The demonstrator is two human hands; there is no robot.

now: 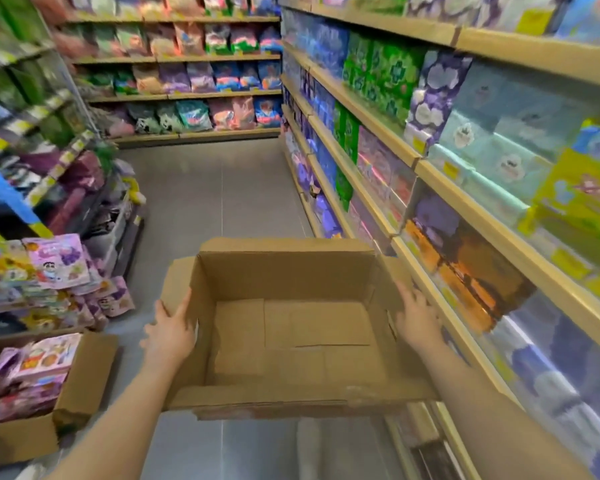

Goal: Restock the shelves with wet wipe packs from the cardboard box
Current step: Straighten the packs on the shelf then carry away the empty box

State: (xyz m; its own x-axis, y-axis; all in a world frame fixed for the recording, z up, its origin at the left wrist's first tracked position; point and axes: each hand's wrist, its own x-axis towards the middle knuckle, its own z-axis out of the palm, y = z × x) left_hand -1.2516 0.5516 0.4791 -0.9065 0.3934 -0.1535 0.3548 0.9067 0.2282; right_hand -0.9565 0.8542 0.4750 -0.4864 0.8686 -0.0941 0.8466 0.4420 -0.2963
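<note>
An open cardboard box (284, 271) with nothing inside is held up in front of me, above the aisle floor. My left hand (170, 332) presses flat against its left wall and flap, fingers straight. My right hand (418, 318) lies against the right wall in the same way. Wet wipe packs (471, 271) fill the shelves on my right. The frame is blurred.
A second cardboard box (84, 372) with pink packs stands on the floor at the lower left, below a stack of pink and purple packs (56, 261). Stocked shelves line the left side and the far end. Grey tiled floor (205, 188) runs between them.
</note>
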